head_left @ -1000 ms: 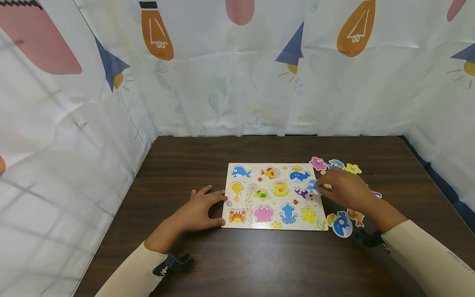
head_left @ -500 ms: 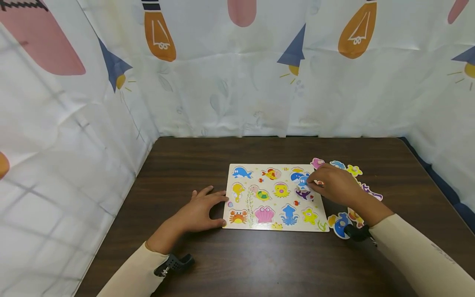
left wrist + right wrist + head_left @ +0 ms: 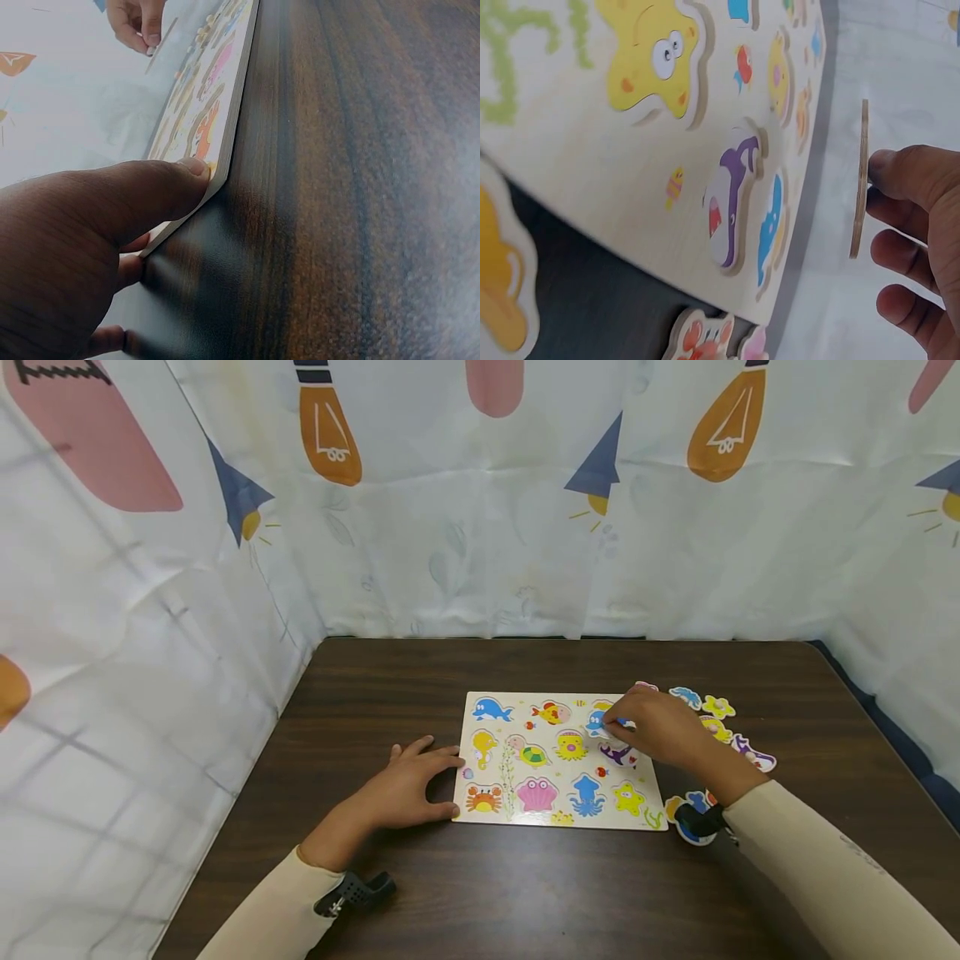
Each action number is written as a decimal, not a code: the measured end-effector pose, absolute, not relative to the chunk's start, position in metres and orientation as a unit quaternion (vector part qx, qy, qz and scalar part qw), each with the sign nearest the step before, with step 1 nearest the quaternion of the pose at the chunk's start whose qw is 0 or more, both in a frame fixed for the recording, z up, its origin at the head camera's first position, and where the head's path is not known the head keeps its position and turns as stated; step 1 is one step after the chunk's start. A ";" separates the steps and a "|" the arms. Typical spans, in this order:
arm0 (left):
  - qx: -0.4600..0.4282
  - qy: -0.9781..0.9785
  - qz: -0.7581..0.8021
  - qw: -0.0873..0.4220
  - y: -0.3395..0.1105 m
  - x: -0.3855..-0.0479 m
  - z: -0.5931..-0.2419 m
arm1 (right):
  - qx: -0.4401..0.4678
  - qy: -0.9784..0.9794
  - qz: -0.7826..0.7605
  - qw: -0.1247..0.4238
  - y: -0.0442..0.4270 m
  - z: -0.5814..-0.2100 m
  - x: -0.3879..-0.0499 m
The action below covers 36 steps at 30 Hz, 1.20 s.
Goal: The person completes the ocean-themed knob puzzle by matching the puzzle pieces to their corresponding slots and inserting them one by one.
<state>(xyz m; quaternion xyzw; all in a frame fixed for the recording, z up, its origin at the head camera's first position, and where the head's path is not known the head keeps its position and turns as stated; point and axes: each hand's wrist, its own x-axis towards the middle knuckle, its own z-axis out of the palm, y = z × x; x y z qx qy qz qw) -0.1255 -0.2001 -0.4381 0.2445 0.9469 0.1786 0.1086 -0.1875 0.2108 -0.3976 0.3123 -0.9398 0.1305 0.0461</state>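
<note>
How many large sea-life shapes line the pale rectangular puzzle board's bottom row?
4 on the board, left to right: orange crab, pink shell, blue squid, yellow starfish; none hidden.

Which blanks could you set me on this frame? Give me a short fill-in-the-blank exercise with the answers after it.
1. In the head view, the left hand touches the ____ edge of the puzzle board.
2. The right hand pinches a mostly ____ puzzle piece.
3. In the board's bottom row, the ____ shell sits between the crab and the squid.
4. In the head view, loose pieces lie to the board's ____.

Missing words: left; blue; pink; right.
</note>
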 end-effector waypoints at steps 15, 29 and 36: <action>0.239 0.948 0.180 0.110 -0.199 -0.125 -0.437 | 0.294 -0.946 0.135 0.036 0.189 -0.398 -0.195; 0.238 0.947 0.183 0.112 -0.200 -0.125 -0.437 | 0.290 -0.943 0.159 0.027 0.174 -0.402 -0.204; 0.240 0.947 0.186 0.109 -0.200 -0.125 -0.438 | 0.280 -0.948 0.148 0.024 0.166 -0.404 -0.210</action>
